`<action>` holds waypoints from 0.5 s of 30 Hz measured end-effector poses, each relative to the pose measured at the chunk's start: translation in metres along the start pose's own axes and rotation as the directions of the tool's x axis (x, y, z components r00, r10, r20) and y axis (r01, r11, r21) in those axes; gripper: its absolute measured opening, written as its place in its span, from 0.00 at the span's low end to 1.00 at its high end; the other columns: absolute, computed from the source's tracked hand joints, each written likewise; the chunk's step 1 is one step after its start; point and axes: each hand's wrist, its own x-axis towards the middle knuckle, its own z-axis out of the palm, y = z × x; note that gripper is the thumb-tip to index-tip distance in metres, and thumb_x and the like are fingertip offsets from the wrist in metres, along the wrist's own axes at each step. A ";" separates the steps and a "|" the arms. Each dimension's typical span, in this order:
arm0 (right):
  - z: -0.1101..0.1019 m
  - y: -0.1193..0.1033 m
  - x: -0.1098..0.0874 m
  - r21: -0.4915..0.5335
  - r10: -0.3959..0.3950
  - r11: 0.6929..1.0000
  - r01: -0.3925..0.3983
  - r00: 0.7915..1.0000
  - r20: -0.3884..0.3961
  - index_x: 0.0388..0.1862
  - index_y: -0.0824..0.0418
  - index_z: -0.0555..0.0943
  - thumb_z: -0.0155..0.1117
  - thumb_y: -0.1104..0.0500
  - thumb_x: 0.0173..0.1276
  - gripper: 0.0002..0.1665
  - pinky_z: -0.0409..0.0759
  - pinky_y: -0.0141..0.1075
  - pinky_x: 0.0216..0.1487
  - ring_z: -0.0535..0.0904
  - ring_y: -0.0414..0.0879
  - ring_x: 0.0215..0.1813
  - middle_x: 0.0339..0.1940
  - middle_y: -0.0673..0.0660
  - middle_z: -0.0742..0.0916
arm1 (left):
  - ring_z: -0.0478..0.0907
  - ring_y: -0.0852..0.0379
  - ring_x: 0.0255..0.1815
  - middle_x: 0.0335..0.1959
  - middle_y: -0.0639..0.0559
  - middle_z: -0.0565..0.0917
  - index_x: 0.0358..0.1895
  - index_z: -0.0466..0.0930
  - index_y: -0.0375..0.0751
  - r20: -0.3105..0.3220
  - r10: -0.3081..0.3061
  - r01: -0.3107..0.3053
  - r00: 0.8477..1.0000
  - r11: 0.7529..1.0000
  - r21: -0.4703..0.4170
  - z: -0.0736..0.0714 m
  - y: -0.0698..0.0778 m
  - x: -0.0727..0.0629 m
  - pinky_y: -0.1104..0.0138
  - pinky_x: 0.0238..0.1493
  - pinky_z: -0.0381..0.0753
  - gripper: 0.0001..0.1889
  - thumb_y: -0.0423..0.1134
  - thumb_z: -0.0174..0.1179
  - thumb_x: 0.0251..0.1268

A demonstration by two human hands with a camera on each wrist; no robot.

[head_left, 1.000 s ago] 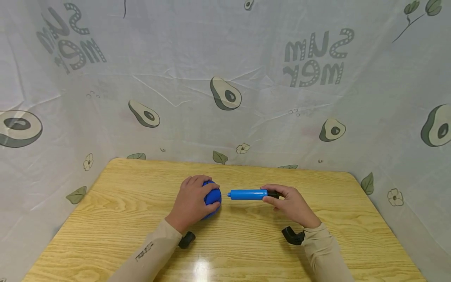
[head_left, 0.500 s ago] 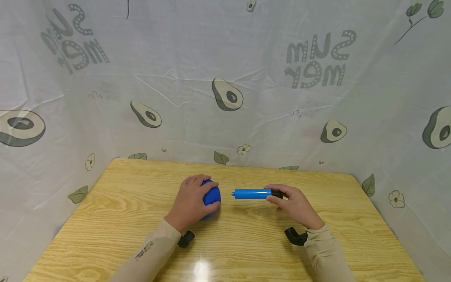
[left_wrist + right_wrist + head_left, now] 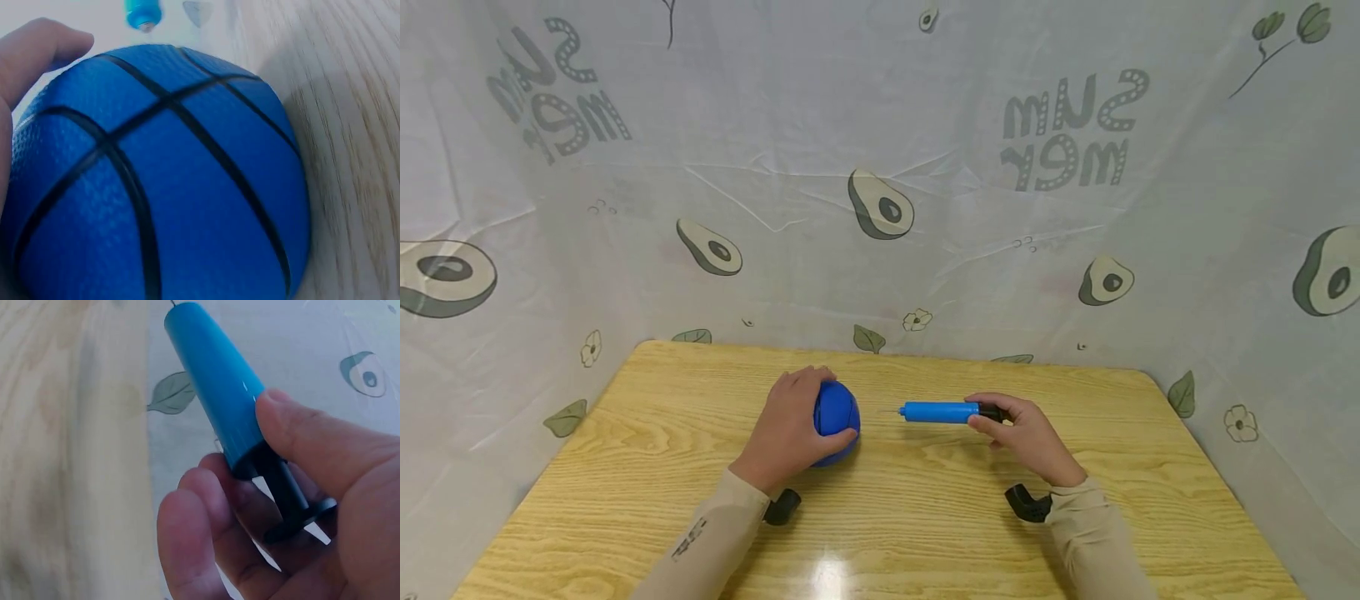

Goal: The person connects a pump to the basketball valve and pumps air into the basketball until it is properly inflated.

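A small blue basketball with black seams sits on the wooden table, gripped from its left side by my left hand. In the left wrist view, the ball fills most of the picture, with the thumb at upper left. My right hand holds a blue ball pump level, its thin needle pointing at the ball across a small gap. In the right wrist view, thumb and fingers pinch the rear of the pump barrel; its black plunger handle lies within the hand.
The light wooden table has rounded far corners. Behind it hangs a pale curtain printed with avocados and leaves. Black curved pieces show beside both wrists.
The ball and left hand have shifted left and the ball has turned, with more of it showing. The pump has drawn slightly right, and the gap between needle and ball has widened.
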 end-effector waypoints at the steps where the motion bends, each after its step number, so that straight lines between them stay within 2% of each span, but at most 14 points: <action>1: 0.001 0.002 0.001 -0.002 0.001 1.000 -0.001 1.000 -0.002 0.68 0.64 0.79 0.67 0.52 0.76 0.27 0.89 0.47 0.39 0.79 0.61 0.44 0.44 0.61 0.82 | 0.70 0.40 0.69 0.68 0.44 0.75 0.66 0.74 0.48 -0.003 -0.010 0.010 1.000 1.000 -0.010 -0.001 -0.002 -0.001 0.40 0.69 0.73 0.40 0.62 0.76 0.53; 4: 0.004 0.010 0.003 -0.013 0.010 1.000 -0.010 1.000 0.018 0.68 0.65 0.78 0.67 0.51 0.76 0.28 0.88 0.45 0.37 0.80 0.59 0.41 0.44 0.61 0.83 | 0.69 0.38 0.71 0.72 0.44 0.71 0.66 0.74 0.49 -0.012 -0.024 0.024 1.000 1.000 -0.020 -0.003 -0.005 -0.004 0.39 0.62 0.79 0.40 0.63 0.76 0.53; 8: 0.005 0.019 0.006 -0.040 0.036 0.999 -0.034 0.998 0.044 0.67 0.64 0.79 0.66 0.50 0.77 0.28 0.87 0.43 0.37 0.81 0.57 0.38 0.44 0.61 0.84 | 0.69 0.38 0.71 0.72 0.44 0.70 0.70 0.73 0.50 -0.012 -0.036 0.036 0.999 0.999 -0.034 -0.003 -0.008 -0.007 0.39 0.61 0.80 0.42 0.66 0.74 0.54; 12: 0.001 0.027 0.008 -0.057 0.064 0.996 -0.062 0.997 0.040 0.67 0.64 0.78 0.67 0.50 0.77 0.27 0.86 0.43 0.37 0.83 0.55 0.36 0.45 0.60 0.84 | 0.72 0.40 0.70 0.71 0.45 0.72 0.72 0.70 0.47 0.015 -0.031 0.032 0.999 0.997 -0.076 -0.003 -0.008 -0.009 0.41 0.62 0.80 0.44 0.67 0.72 0.58; 15: 0.000 0.032 0.011 -0.103 0.074 0.992 -0.070 0.997 0.027 0.62 0.63 0.80 0.69 0.52 0.75 0.23 0.84 0.43 0.42 0.82 0.52 0.40 0.46 0.58 0.84 | 0.71 0.41 0.72 0.73 0.46 0.71 0.73 0.69 0.45 0.039 -0.029 0.033 0.999 0.994 -0.105 -0.003 -0.007 -0.010 0.42 0.64 0.78 0.42 0.63 0.70 0.62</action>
